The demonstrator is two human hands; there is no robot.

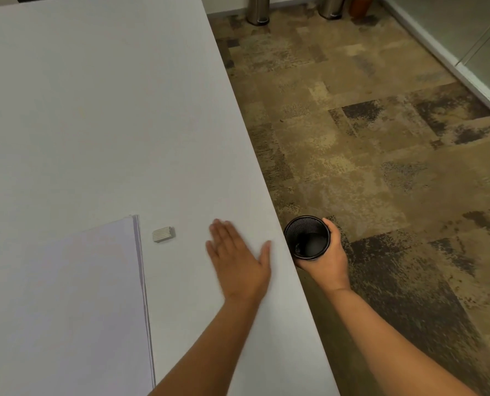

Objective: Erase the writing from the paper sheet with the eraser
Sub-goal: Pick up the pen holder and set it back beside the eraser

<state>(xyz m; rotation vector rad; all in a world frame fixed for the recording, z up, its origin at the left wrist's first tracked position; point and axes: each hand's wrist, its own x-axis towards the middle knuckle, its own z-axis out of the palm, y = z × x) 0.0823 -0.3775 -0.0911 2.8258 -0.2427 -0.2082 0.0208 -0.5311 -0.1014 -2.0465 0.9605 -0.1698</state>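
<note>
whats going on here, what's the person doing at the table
A person stands at the corner of a white table. The left hand lies flat and open on the tabletop near its edge. The right hand holds a black mesh cup just off the table edge, over the carpet. The eraser lies untouched on the table, between the left hand and a stack of paper. No writing shows on the top sheet from here, and no erasing is under way.

Single view, head-worn, wide-angle. Looks forward and steeply down from above the near corner of the white desk [95, 124]. Desk fills the left half, close; carpeted floor [381, 138] fills the right, running away to a far wall.
</note>
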